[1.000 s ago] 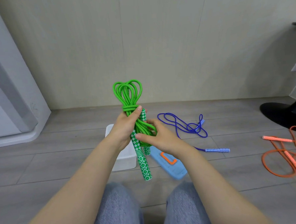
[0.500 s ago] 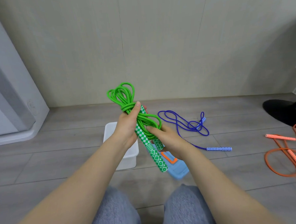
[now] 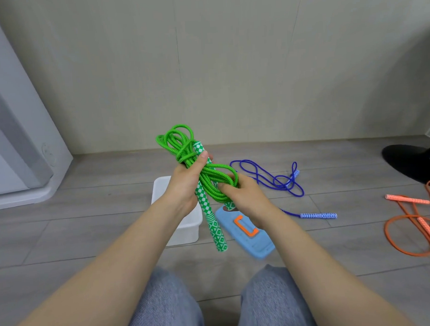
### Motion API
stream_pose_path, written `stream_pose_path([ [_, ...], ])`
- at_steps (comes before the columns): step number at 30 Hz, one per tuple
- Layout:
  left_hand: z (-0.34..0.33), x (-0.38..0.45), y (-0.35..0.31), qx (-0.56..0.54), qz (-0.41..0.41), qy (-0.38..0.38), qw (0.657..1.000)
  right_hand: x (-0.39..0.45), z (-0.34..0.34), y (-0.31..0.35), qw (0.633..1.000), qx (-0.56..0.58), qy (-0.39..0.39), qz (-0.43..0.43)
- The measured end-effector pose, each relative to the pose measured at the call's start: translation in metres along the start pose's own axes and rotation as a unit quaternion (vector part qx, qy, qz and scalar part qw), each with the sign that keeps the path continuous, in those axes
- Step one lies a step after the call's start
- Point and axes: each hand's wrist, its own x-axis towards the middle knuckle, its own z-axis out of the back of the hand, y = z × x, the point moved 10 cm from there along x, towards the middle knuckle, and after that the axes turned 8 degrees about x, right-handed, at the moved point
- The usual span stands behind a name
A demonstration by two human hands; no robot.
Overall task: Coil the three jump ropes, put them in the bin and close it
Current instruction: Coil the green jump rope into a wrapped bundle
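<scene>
Above floor (image 3: pixel 88 239), green rope (image 3: pixel 205 185) steeply upright.

Single head-worn wide-angle view, facing forward and down: knees (image 3: pixel 216 302) nearest, floor (image 3: pixel 88 234) beyond, wall (image 3: pixel 228 62) farthest.

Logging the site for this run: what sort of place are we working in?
Probably an indoor room in a home or a small studio, with the work done on the floor. Grey wood-look plank flooring, a plain beige wall, and a black rounded base, perhaps of a chair or stand, point that way.
</scene>
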Motion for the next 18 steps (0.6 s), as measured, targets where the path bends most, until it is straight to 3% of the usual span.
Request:
stream_pose_path([
  [4,-0.004,0.001,0.005,-0.018,0.027,0.036,0.999,0.001,0.001,-0.007,0.995,0.09,0.003,-0.037],
  [8,-0.01,-0.003,0.01,0.061,0.028,0.072,0.995,0.004,0.008,-0.017,0.985,0.158,-0.011,-0.073],
  [11,-0.004,-0.001,0.006,0.059,0.003,0.032,0.998,0.002,0.005,-0.026,0.975,0.189,-0.005,-0.116],
  [14,0.004,0.0,0.003,0.057,-0.023,-0.007,0.998,-0.007,-0.004,-0.038,0.977,0.111,0.024,-0.181],
  [18,0.008,0.003,0.002,0.062,-0.033,-0.013,0.997,-0.007,-0.006,-0.038,0.982,0.056,0.035,-0.179],
])
